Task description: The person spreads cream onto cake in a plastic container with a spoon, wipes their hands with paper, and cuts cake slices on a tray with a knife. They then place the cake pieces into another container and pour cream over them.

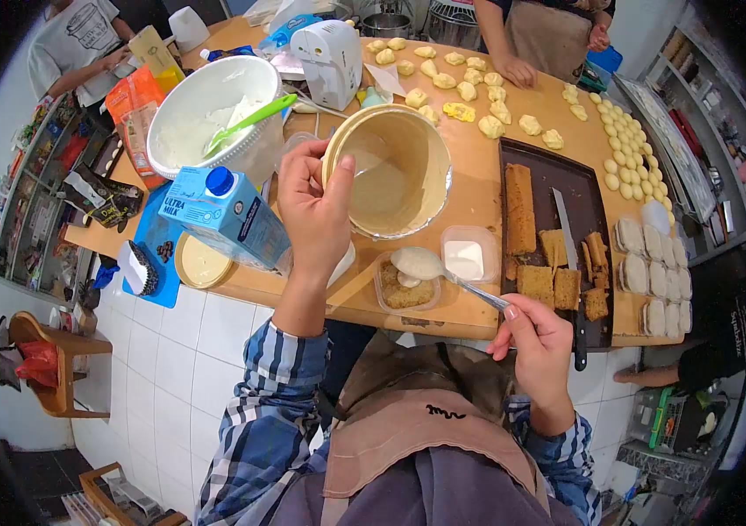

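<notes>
One milk carton [224, 219] flanks left fingers [300, 168] gripping a tub [419, 188]; right fingers [520, 324] hold a spoon [419, 263] near a tray [543, 206].

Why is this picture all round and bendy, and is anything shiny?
In the head view, black corners and leaning shelves suggest a very wide, fish-eye lens; in the head view, light glints on the spoon handle and the tub's silvery rim; in the head view, both look fairly sharp.
</notes>
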The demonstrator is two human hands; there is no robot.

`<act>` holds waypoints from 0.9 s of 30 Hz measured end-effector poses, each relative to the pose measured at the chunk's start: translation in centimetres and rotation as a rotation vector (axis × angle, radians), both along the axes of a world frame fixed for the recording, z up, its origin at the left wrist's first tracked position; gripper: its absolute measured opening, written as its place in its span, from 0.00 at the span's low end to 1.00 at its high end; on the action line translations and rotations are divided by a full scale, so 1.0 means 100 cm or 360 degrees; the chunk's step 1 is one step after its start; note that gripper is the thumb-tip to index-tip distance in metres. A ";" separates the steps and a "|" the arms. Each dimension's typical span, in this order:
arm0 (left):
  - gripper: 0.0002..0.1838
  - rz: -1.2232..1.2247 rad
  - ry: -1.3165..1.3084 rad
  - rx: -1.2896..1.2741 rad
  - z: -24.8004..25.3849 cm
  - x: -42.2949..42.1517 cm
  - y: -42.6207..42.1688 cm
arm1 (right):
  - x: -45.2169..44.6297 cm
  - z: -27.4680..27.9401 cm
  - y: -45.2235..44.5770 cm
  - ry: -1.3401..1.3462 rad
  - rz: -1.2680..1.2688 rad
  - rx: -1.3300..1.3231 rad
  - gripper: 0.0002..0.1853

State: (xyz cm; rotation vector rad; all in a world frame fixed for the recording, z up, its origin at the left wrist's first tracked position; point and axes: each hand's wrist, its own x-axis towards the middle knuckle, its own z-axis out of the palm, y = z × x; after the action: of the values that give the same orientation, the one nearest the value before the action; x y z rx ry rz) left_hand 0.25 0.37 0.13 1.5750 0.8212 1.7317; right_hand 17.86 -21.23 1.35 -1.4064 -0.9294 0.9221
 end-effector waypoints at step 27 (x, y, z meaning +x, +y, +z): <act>0.14 -0.0062 -0.0255 -0.0241 -0.002 -0.003 0.011 | -0.014 -0.011 -0.011 -0.1323 0.0085 0.0533 0.14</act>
State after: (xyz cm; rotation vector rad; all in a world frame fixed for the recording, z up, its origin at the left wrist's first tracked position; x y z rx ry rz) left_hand -0.08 1.51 -0.11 1.3260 0.8161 1.7013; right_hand 16.43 -22.32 0.23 -1.4768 -1.6529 0.1584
